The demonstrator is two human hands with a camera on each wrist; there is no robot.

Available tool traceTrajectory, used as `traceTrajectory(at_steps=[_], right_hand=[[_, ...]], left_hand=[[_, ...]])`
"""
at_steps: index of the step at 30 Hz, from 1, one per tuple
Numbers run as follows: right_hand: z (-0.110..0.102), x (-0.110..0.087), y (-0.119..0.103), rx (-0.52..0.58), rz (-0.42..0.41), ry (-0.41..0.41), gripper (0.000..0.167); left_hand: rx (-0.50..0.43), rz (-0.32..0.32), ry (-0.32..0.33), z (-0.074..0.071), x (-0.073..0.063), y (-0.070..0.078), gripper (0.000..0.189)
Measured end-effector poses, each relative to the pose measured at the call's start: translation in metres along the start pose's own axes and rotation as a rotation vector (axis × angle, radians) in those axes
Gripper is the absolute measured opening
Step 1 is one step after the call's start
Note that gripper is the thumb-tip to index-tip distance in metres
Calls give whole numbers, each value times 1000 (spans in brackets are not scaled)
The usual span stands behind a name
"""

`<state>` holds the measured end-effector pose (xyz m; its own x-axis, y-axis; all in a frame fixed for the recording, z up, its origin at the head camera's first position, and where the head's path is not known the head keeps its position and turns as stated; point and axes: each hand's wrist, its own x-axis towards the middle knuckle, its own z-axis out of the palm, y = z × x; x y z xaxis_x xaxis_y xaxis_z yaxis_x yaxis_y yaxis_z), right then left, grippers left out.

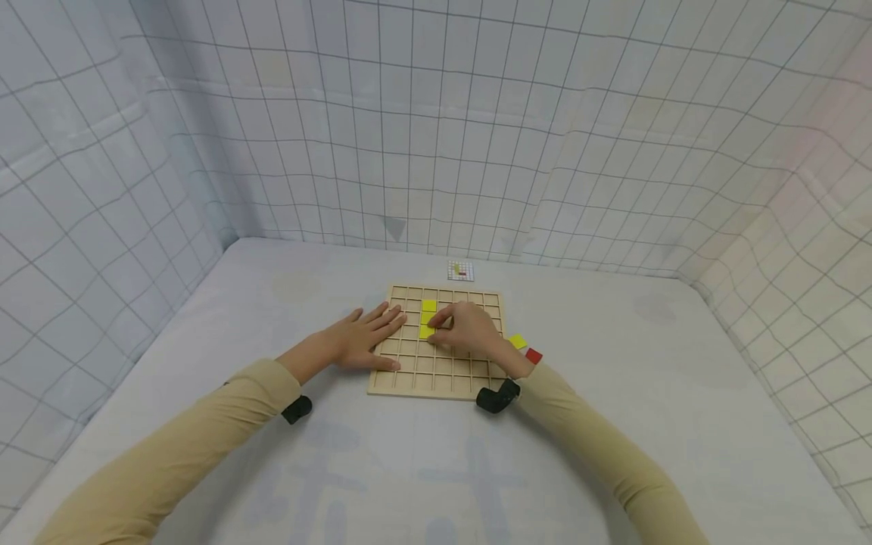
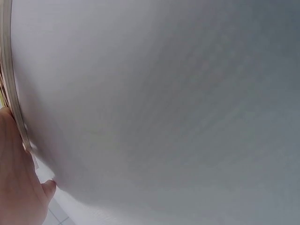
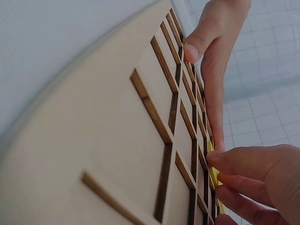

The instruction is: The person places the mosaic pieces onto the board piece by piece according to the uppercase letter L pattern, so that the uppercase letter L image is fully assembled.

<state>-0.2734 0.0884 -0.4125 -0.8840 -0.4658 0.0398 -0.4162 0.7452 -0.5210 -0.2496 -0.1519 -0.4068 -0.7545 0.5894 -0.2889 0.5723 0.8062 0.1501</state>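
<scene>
A wooden grid board (image 1: 429, 384) with square recessed cells lies on the white cloth. Several yellow square tiles (image 1: 429, 305) form a short column in its upper middle cells. My right hand (image 1: 470, 329) is over the column, thumb and fingers pinching the lowest yellow tile (image 1: 426, 332) at its cell. From the right wrist, yellow (image 3: 213, 176) shows between those fingertips, close against the board. My left hand (image 1: 357, 339) rests with fingers spread on the board's left edge. Only part of the left hand (image 2: 18, 178) appears in its own wrist view, beside the board's edge.
A loose yellow tile (image 1: 518, 341) and a red tile (image 1: 534, 356) lie just right of the board. Behind it sits a small printed grid card (image 1: 460, 271) with coloured squares. White grid-patterned curtains (image 1: 477, 136) enclose the back and sides.
</scene>
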Motion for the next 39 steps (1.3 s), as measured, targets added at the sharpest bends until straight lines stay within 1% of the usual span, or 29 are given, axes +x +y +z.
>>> traceTrajectory(at_steps=[5, 10, 13, 17, 20, 26, 28, 32, 39], right_hand=[[0, 0, 0, -3, -8, 3, 24], [-3, -3, 2, 4, 9, 26, 24], [-7, -5, 4, 14, 12, 50, 24], [-18, -9, 10, 2, -25, 78, 24], [-27, -13, 16, -1, -58, 94, 24], [-43, -22, 29, 52, -83, 105, 30], [-47, -25, 34, 58, -85, 114, 31], [-54, -33, 46, 66, -72, 121, 31], [-67, -49, 67, 65, -46, 129, 32]], left_hand=[[2, 5, 10, 1, 0, 0, 90], [-11, 12, 15, 4, 2, -2, 91], [-17, 14, 17, 5, 3, -3, 92], [-6, 4, 13, 7, 5, -5, 93], [10, -5, 5, 9, 6, -6, 93], [-16, 19, 24, 7, 5, -6, 95], [-26, 31, 31, 6, 5, -5, 95], [-22, 27, 26, 6, 4, -5, 95], [-29, 38, 42, 7, 4, -6, 96]])
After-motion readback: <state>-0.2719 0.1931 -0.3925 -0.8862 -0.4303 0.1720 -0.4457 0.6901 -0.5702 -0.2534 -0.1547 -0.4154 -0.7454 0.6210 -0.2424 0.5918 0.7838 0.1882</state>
